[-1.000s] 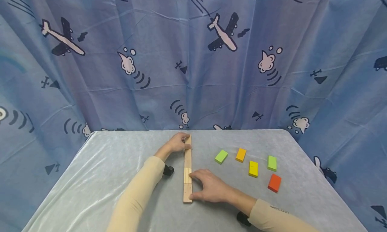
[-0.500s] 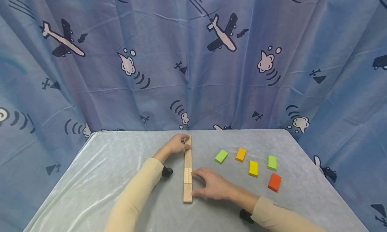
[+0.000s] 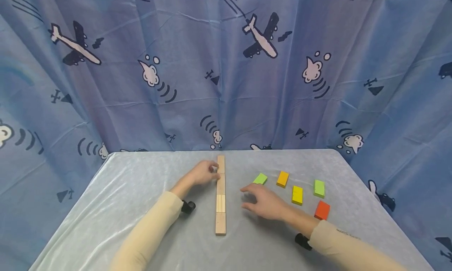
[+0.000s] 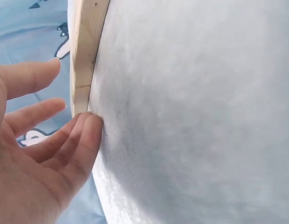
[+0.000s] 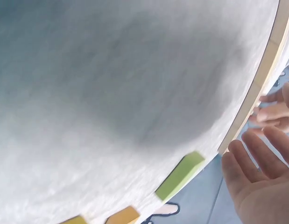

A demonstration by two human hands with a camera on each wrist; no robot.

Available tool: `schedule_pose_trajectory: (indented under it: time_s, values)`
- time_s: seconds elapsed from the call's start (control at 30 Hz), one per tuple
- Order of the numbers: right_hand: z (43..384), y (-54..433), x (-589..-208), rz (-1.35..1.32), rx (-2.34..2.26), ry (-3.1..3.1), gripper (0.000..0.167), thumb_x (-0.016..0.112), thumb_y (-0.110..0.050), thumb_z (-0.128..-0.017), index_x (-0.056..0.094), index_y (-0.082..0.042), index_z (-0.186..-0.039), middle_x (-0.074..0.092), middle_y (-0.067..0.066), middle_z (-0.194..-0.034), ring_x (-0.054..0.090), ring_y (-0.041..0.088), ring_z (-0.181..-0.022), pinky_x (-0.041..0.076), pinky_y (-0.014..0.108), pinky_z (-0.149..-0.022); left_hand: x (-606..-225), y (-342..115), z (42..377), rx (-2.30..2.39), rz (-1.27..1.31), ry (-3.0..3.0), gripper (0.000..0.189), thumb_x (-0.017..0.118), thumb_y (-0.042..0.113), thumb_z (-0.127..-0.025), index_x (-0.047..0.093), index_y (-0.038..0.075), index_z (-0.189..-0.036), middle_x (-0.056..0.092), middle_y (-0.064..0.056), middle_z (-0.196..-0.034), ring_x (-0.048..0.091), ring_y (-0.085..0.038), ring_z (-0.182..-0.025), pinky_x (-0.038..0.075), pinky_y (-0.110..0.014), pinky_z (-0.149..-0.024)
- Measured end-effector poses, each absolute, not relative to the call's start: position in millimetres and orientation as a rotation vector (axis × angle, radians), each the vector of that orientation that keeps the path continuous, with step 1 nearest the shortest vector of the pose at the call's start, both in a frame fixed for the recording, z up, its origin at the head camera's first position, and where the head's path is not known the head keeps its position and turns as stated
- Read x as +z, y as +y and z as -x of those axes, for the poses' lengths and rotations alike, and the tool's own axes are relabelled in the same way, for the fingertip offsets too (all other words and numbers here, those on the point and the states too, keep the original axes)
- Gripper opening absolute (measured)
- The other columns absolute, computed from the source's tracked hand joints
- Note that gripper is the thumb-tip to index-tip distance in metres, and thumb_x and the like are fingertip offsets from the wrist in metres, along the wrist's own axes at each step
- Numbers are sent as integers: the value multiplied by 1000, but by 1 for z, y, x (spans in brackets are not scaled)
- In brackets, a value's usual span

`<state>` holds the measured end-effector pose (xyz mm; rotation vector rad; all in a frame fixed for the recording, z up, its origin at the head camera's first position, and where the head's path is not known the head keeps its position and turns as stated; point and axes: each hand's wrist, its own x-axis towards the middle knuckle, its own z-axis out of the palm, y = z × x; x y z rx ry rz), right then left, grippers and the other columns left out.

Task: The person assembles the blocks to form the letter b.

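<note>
Several plain wooden blocks (image 3: 220, 223) lie end to end in one straight row running away from me on the table. My left hand (image 3: 202, 173) is just left of the row's far part, thumb and fingers apart. In the left wrist view its fingertips (image 4: 93, 123) come right up to the wood, with nothing held. To the right of the row, my right hand (image 3: 266, 202) hovers over the cloth with loosely bent fingers and holds nothing. It partly covers a light green block (image 3: 260, 178) in the head view; the right wrist view shows this green block apart from the hand.
Further right lie an orange block (image 3: 282, 179), a yellow block (image 3: 297, 195), a second green block (image 3: 319, 188) and a red block (image 3: 322, 210). A pale cloth covers the table (image 3: 141, 208). Behind its far edge hangs a blue curtain (image 3: 183, 67) with printed airplanes.
My right hand has left the near blocks of the row and moved right, toward the coloured ones. The left hand has let go of the far block and drawn back slightly. The row stays straight.
</note>
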<state>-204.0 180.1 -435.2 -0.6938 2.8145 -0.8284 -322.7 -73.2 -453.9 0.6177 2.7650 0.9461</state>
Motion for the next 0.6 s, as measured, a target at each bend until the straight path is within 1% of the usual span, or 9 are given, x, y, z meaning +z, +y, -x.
schedule_pose_trajectory:
  time_s: [0.17, 0.37, 0.47, 0.53, 0.6]
  values:
    - [211, 191, -432, 653, -807, 2880, 43, 76, -21, -93, 65, -5, -131, 65, 9, -131, 58, 31, -125, 46, 50, -104, -453, -76, 310, 979, -613, 2753, 43, 75, 19, -91, 65, 0, -128, 67, -16, -107, 63, -26, -93, 54, -42, -79]
    - [223, 205, -427, 699, -825, 2933, 41, 75, -19, -93, 66, 0, -129, 67, 12, -127, 59, 35, -122, 46, 53, -103, -449, -78, 294, 990, -637, 2721, 41, 75, 19, -91, 66, 2, -127, 66, -14, -103, 61, -22, -86, 52, -38, -74]
    - [230, 212, -427, 696, -824, 2950, 41, 74, -19, -93, 67, 1, -128, 67, 13, -127, 58, 36, -124, 44, 53, -104, -448, -78, 286, 1008, -658, 2705, 40, 75, 18, -91, 66, 1, -126, 65, -13, -100, 60, -21, -82, 51, -37, -70]
    - [235, 217, -427, 697, -814, 2953, 41, 74, -19, -93, 66, 1, -128, 66, 14, -128, 57, 37, -125, 43, 54, -105, -449, -77, 281, 1034, -654, 2695, 40, 75, 17, -91, 65, 0, -126, 64, -13, -100, 60, -22, -82, 51, -38, -71]
    - [239, 222, -427, 684, -806, 2952, 42, 74, -19, -94, 66, 2, -129, 66, 15, -129, 57, 38, -125, 43, 55, -104, -450, -77, 276, 1065, -633, 2693, 40, 75, 16, -91, 65, 0, -126, 65, -15, -105, 61, -25, -89, 52, -40, -75]
